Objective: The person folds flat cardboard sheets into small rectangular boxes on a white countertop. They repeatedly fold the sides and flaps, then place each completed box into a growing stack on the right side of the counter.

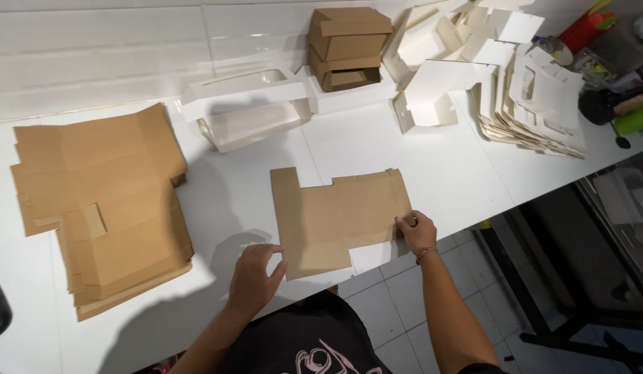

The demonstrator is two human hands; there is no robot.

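Right-hand fingers [406, 221] are closed on the right edge of a flat brown cardboard blank [335, 216] at frame centre. The left hand [254, 273], fingers loosely curled and holding nothing, rests at the blank's lower-left corner. The blank lies on the white worktop [439, 166]. A stack of brown blanks [103, 201] occupies the left.

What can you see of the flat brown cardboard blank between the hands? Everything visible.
The cardboard blank is a single unfolded sheet of brown kraft-looking board, lying flat on the white table near its front edge. Its outline is stepped, with a notch along the top and cut-out corners at the bottom; faint crease lines and a flap show on the right side. The right hand presses its right edge; the left hand is at its lower-left corner, though contact there is unclear. Nothing lies on it.
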